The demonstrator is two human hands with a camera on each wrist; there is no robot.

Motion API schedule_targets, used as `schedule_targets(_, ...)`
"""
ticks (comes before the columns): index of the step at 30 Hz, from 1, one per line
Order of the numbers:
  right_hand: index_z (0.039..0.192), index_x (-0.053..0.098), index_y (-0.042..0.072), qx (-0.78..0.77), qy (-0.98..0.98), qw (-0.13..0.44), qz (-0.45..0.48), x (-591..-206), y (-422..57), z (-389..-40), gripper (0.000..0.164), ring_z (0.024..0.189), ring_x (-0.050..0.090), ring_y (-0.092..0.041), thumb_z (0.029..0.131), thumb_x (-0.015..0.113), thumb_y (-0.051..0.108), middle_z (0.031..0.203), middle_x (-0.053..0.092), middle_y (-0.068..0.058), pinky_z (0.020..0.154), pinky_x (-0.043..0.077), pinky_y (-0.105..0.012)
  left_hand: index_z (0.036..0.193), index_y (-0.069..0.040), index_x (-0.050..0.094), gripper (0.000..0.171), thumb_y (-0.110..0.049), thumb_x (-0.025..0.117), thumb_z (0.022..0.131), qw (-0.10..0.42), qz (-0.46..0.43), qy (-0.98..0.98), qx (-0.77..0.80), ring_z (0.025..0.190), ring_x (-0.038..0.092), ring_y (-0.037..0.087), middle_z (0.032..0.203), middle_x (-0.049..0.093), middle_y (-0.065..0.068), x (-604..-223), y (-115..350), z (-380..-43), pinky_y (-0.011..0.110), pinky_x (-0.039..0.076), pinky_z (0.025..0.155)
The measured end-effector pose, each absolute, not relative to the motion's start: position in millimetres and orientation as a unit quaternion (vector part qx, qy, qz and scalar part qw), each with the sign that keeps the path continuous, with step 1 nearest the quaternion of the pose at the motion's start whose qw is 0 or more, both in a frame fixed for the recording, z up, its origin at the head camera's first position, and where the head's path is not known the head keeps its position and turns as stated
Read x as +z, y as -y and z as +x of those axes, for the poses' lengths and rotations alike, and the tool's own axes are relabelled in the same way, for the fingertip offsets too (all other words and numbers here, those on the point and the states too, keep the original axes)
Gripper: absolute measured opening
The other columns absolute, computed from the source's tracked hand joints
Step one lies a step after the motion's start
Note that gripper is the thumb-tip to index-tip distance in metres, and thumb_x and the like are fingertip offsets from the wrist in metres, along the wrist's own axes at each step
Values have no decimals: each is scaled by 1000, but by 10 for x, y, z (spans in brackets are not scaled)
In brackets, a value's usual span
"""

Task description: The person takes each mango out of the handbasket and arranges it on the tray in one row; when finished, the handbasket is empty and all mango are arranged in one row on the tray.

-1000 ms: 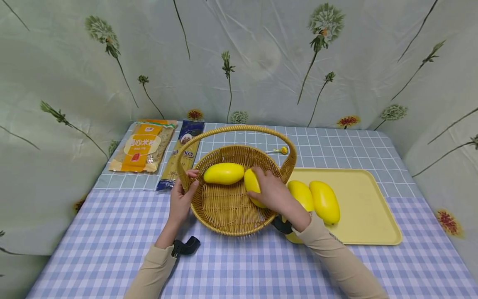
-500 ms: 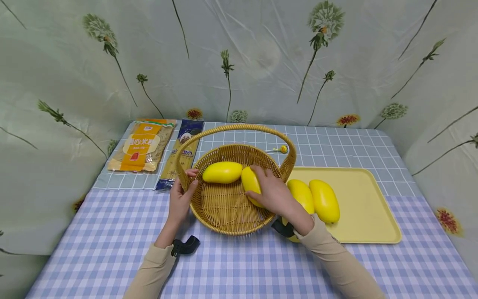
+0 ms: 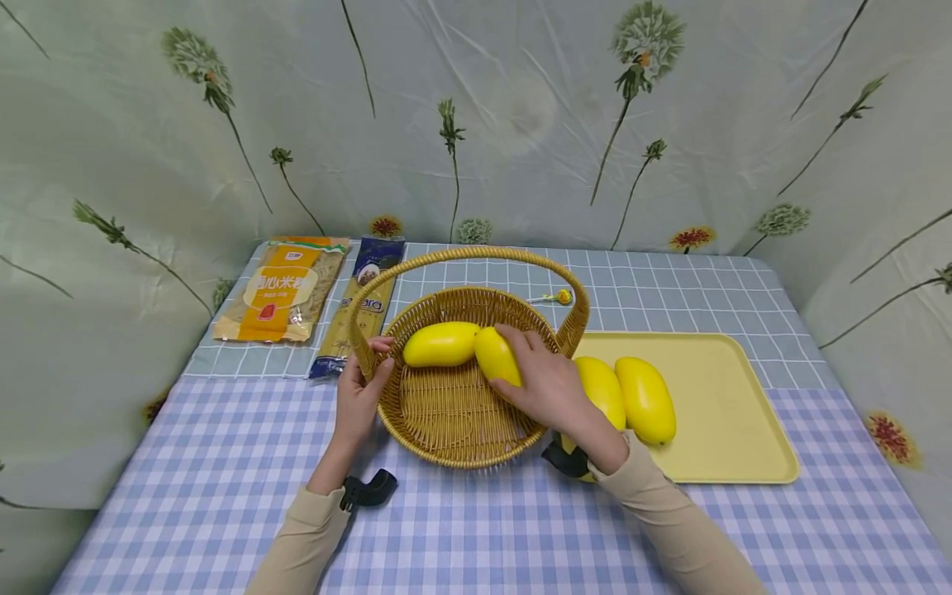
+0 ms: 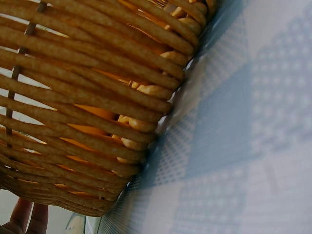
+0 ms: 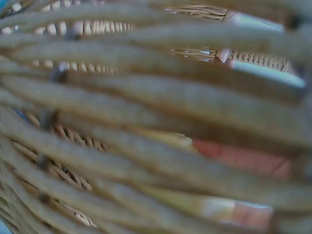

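Observation:
A brown wicker basket point(image 3: 446, 417) with a tall arched handle stands on the table. My left hand point(image 3: 360, 398) grips its left side at the handle's foot; two fingertips point(image 4: 37, 219) show beyond the weave in the left wrist view. Inside the basket, my right hand point(image 3: 546, 384) holds a yellow mango point(image 3: 493, 354), fingers over its top and thumb on its near side. The tip of this mango meets a second mango point(image 3: 440, 345), which lies sideways by the back wall. Basket weave point(image 5: 146, 102) blocks most of the right wrist view.
A yellow tray point(image 3: 732, 413) to the right bears two more mangoes point(image 3: 645, 401), one partly behind my right arm. Left of the basket lie a noodle bag point(image 3: 278, 289) and a pasta packet point(image 3: 364, 306). Behind it is a small yellow-headed stick point(image 3: 558, 297).
The mango in my right hand has shifted slightly left and back, turning so its upper end points at the other mango. My left hand has kept its place on the basket.

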State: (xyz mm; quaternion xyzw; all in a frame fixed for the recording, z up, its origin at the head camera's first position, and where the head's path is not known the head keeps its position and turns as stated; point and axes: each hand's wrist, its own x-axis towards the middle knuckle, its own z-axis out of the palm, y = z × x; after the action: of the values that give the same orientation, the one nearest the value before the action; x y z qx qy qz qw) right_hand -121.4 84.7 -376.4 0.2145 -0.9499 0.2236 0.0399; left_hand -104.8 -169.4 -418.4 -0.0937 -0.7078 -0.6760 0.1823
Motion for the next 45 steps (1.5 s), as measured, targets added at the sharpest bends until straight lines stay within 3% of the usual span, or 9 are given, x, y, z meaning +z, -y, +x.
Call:
schedule_targets(7,145,35,16,267,939,60,209,-3752,-847,-1170,68,60,50,-22,88,64,41,128,51,-16,52,44,-36,106,16,47,14,13,48,92,187,-100,699,-683,116,48,15,120,49,36,-4296,1739,-1088,25,35,102)
schedule_targets(15,145,32,18,320,920,75,216,-3711,-866,-1110,70,80,57,-24,88,63,45,135,47,-13,59,45,-37,109,13,48,17,7,51,94,189,-102,697,-684,119,47,19,122,52,30,-4458,1788,-1155,28,35,103)
schedule_targets(25,145,31,20,359,902,69,228,-3669,-892,-1034,72,102,56,-26,87,65,45,138,45,-8,75,50,-42,105,19,45,15,15,47,91,194,-111,698,-680,115,48,13,117,46,41,-4227,1707,-1067,23,35,101)
schedule_targets(29,145,30,21,375,894,71,236,-3668,-904,-1013,73,103,55,-22,87,66,44,138,44,-6,78,50,-41,105,19,45,15,15,48,91,193,-109,702,-677,115,48,13,117,46,41,-4181,1692,-1049,23,35,100)
schedule_targets(37,141,38,24,420,862,100,267,-3670,-923,-962,70,93,58,-15,82,74,35,131,49,-2,73,53,-29,106,18,45,15,15,48,91,188,-107,702,-679,116,48,13,119,47,40,-4193,1698,-1051,23,36,100)
schedule_targets(45,139,42,22,467,824,125,295,-3648,-961,-894,70,85,54,-15,78,77,28,129,49,0,46,48,-29,108,15,47,16,13,49,92,191,-108,694,-685,118,47,17,121,51,33,-4443,1785,-1153,26,35,102)
